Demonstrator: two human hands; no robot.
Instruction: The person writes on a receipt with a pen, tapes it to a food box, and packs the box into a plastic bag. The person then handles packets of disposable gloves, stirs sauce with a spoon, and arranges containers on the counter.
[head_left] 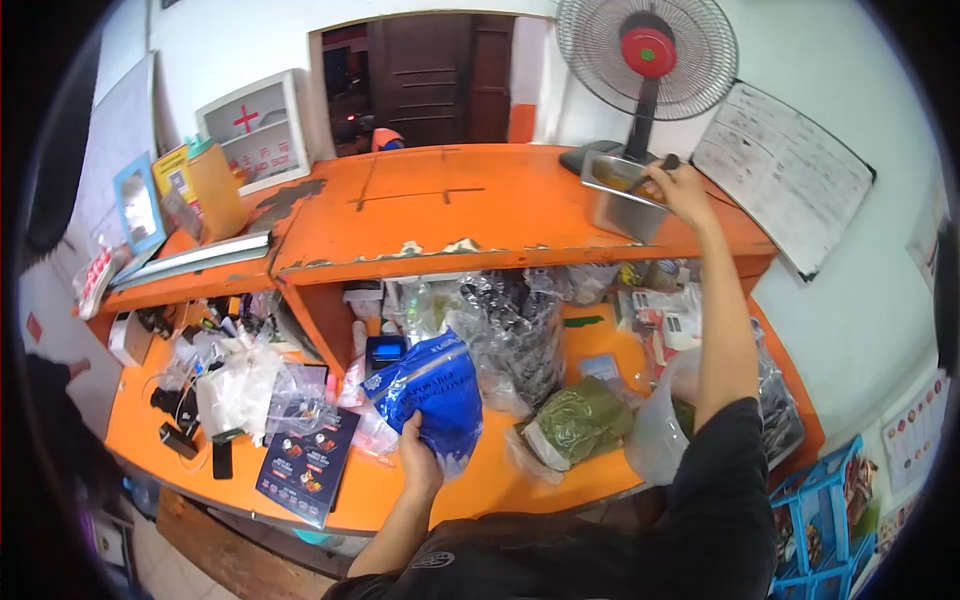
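Observation:
My left hand [420, 460] is closed on the lower edge of a blue plastic bag of disposable gloves [425, 390], held above the lower desk. My right arm reaches up to the raised orange counter. There my right hand [682, 192] is closed around a dark-handled utensil [670, 161] at the rim of a deep metal container [625, 215]. The utensil's lower end goes down into the container, and its shape cannot be made out. Something yellowish-brown shows inside the container.
A fan [648, 60] stands behind the container, beside a whiteboard [785, 165]. On the lower desk lie a green plastic-wrapped bundle [578, 420], a translucent tub [660, 430], a dark menu [308, 460] and a phone [222, 460]. Blue crates [815, 520] stand at the right.

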